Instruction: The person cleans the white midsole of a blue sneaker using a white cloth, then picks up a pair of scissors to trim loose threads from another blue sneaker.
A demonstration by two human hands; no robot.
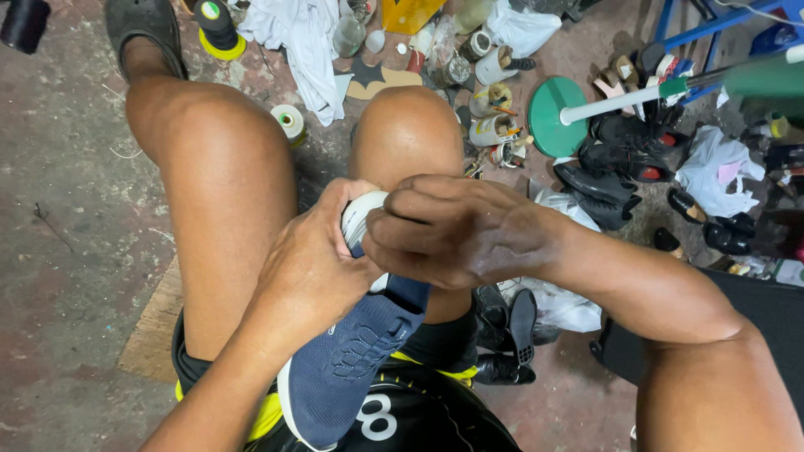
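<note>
- Nearest the camera, at six o'clock, the heel of a navy knit sneaker [352,368] rests on the person's lap, against dark shorts with a yellow trim; the shoe runs up toward twelve o'clock, with its white-soled toe lifted between the knees.
- The left hand [314,268] wraps the shoe's forepart from the nine o'clock side, fingers curled shut around the white sole edge, thumb pressed on top.
- The right hand [456,230] comes in from three o'clock and lies across the toe, fingers bent down over it and closed on the shoe; whether they also pinch a small tool or thread is hidden.
- Judging by the grip, the step in hand looks like work on the toe seam or sole edge. The next move would call for the left hand to hold the shoe steady while the right works at the toe.
- On the concrete floor [67,251] at twelve o'clock lie thread spools [289,121], small glue tins [490,130] and a white cloth [306,42].
- At two o'clock stand a green-based stand [548,125] and several black shoes [624,155].
</note>
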